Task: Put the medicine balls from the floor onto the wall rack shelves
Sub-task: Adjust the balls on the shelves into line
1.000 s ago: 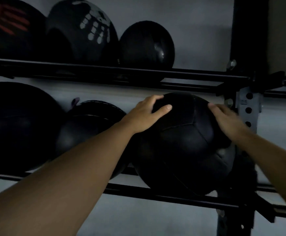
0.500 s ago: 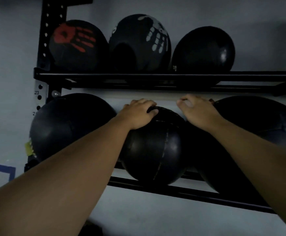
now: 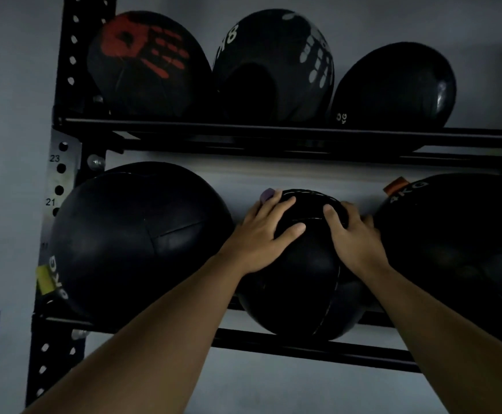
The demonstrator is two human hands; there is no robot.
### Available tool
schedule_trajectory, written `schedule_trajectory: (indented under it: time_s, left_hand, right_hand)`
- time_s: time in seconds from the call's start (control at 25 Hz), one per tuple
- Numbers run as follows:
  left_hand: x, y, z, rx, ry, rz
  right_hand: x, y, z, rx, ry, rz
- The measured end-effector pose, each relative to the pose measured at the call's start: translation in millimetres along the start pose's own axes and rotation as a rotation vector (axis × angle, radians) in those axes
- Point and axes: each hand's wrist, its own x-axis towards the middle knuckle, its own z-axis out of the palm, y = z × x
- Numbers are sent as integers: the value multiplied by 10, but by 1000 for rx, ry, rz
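Both arms reach up in a dim room. The left hand [image 3: 261, 234] and right hand [image 3: 355, 234] lie spread, palms down, on top of the middle ball [image 3: 303, 291]. It sits on the lower shelf [image 3: 273, 343] between two bigger balls [image 3: 136, 243], against the grey wall [image 3: 7, 144].

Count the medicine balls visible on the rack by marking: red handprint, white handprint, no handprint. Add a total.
Red handprint ball: 1
White handprint ball: 1
No handprint: 4 (upper right ball, lower left ball, lower middle ball, lower right ball)
Total: 6
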Motion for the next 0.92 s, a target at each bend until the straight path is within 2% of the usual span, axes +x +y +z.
schedule_trajectory:
  time_s: [0.32,0.48,0.64,0.92]
  left_hand:
    - [38,-152,-67,12,37,0]
    - [24,-98,-71,51,5,-23]
    - [-34,-72,-350,237,-61,-37]
    - [-321,-557,-1555,540,176,-132]
  right_hand:
    - [90,-131,135,-104,34,-63]
    - [75,-92,81,-85,-24,-57]
    - [79,-284,-21,-151,-55,-131]
    - [-184,-1326,468,-70,-79,-324]
